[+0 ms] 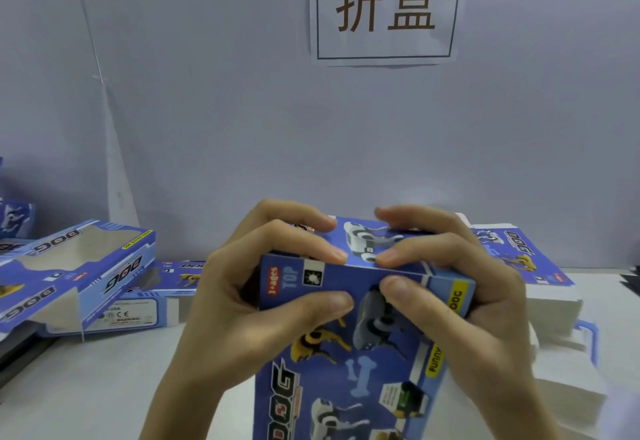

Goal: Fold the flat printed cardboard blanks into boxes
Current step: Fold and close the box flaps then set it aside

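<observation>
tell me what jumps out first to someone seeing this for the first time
The eye lands on the two hands, left and right, pressing on the end of a blue printed dog box at bottom centre. Above them, a white sign with two large brown characters hangs on the grey wall. At the left, a folded box with a window cutout lies on the table.

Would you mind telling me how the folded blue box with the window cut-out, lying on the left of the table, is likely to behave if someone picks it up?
The windowed box is probably light: it looks like thin card and seems empty. Its walls may flex, since the large cut-out weakens the top. It lies skewed on other printed blanks, so it might slide.
</observation>
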